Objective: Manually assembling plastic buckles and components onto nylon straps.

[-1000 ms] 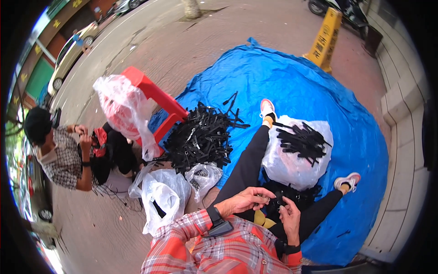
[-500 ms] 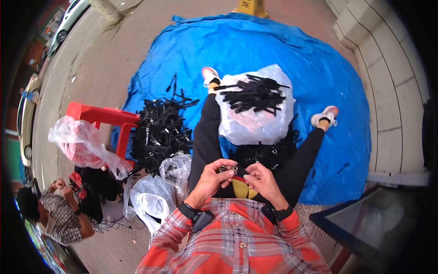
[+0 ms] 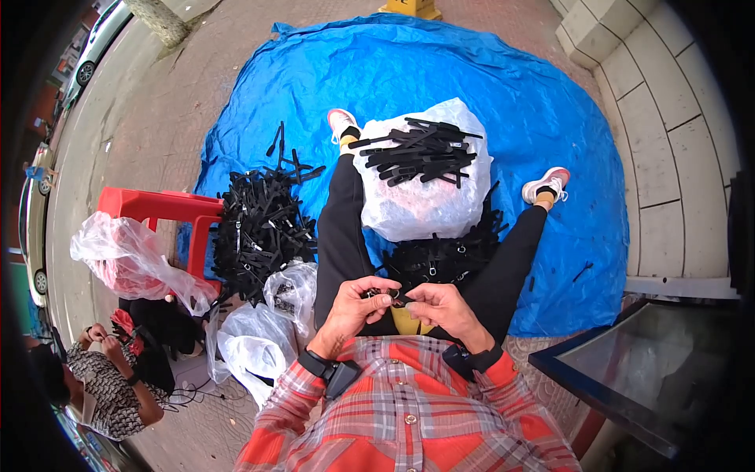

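Low in front of my lap, my two hands meet fingertip to fingertip. My left hand is closed around small metal rings, a few of them showing between thumb and forefinger. Thumb and fingers of my right hand pinch together at something small and dark, too hidden to name. Between my legs, beyond the hands, lies a heap of black straps with metal buckles. Farther out, a stuffed clear plastic bag carries a pile of short black straps.
A blue tarp spreads beneath my legs. To the left are a larger black strap pile, a red stool and clear plastic bags. Another person sits at lower left. A dark-framed panel stands right.
The dark strip between my fingertips shows less now, and my hands stay close together. The whole view has shifted slightly, moving the scene a little left.
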`<state>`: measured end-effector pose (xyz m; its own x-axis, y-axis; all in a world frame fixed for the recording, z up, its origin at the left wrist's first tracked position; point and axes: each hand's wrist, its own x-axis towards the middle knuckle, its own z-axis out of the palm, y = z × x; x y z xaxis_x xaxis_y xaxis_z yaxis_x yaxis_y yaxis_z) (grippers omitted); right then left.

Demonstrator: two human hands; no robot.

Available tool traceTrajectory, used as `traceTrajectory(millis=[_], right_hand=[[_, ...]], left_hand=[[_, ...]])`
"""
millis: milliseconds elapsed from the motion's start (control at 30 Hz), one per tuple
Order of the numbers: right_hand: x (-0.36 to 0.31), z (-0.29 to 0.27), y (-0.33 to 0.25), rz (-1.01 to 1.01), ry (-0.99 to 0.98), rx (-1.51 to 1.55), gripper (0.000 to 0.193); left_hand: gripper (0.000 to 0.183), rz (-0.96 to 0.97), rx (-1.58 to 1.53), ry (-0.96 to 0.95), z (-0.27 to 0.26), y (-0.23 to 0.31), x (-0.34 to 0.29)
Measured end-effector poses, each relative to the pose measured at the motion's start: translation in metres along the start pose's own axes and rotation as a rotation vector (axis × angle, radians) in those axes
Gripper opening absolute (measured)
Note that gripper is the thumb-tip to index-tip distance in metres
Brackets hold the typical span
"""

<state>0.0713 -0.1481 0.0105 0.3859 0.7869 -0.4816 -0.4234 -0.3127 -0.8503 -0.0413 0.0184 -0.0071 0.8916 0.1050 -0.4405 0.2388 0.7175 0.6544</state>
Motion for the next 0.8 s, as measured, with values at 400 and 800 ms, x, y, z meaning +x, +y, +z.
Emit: traceTrajectory(millis=[400,800], right_hand=[[0.002,0.003,-0.015,0.062,-0.149,-0.037,0.015],[0.000,0.013,-0.021,-0.004,-0.062,-0.060,0.014]], left_hand=[[0.021,0.069,0.256,0.044,0.001,0.010,-0.016],[0.015,0.230,0.329,0.061,0.022,0.003,-0.016]])
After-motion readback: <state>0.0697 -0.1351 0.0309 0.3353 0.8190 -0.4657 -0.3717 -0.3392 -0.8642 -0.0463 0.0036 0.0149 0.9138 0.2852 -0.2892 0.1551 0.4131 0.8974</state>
